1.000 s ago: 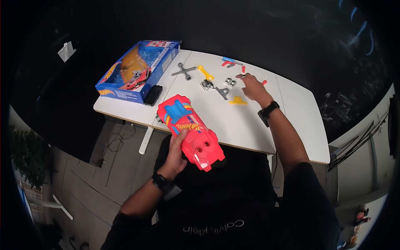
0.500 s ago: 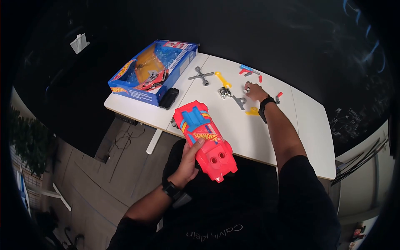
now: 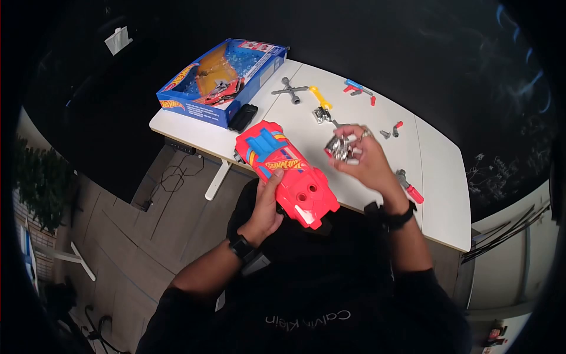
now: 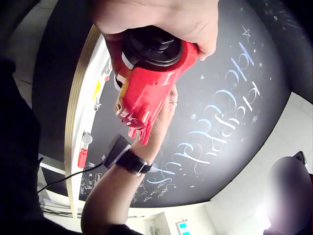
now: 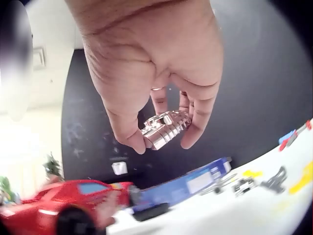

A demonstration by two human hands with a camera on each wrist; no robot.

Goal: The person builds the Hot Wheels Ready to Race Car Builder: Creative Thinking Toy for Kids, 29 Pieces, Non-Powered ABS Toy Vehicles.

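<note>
My left hand [image 3: 265,209] grips the red toy car [image 3: 300,192] by its side, thumb on top, above the table's front edge. Two round holes show in the car's red surface, and a blue part lies toward its far end. In the left wrist view the car [image 4: 151,93] hangs below the hand, a black wheel against the palm. Beside the car, my right hand [image 3: 374,162] pinches a shiny chrome piece [image 3: 340,148] between thumb and fingers. The right wrist view shows the ribbed chrome piece [image 5: 166,131] held clear of the table.
The blue box [image 3: 221,82] stands at the back left, a black case [image 3: 242,117] beside it. On the white table [image 3: 436,159] lie a grey cross wrench [image 3: 289,91], a yellow wrench [image 3: 319,97], another chrome piece [image 3: 322,115], a blue-red tool [image 3: 357,88] and a red-handled screwdriver [image 3: 414,193].
My right hand has picked up the chrome piece from the table and brought it back toward the car. The left hand keeps its grip on the car.
</note>
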